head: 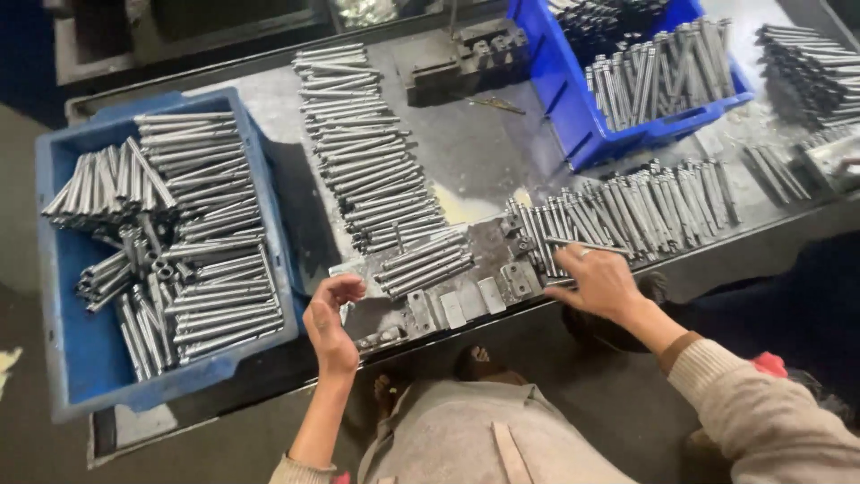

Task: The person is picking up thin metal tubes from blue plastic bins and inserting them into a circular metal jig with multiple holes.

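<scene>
My left hand (330,318) hovers at the table's near edge with curled fingers, holding nothing, just left of a small bundle of metal rods (423,262) lying on a dark metal fixture (448,309). My right hand (598,280) rests palm down on the near end of a row of metal rods (627,215), with one rod under its fingers. I cannot tell whether it grips that rod.
A blue crate (81,358) full of rods sits at the left. A long stack of rods (367,152) runs up the table's middle. Another blue crate (582,116) with rods stands at the back right, darker rods (806,72) beside it. A metal block (466,58) sits at the back.
</scene>
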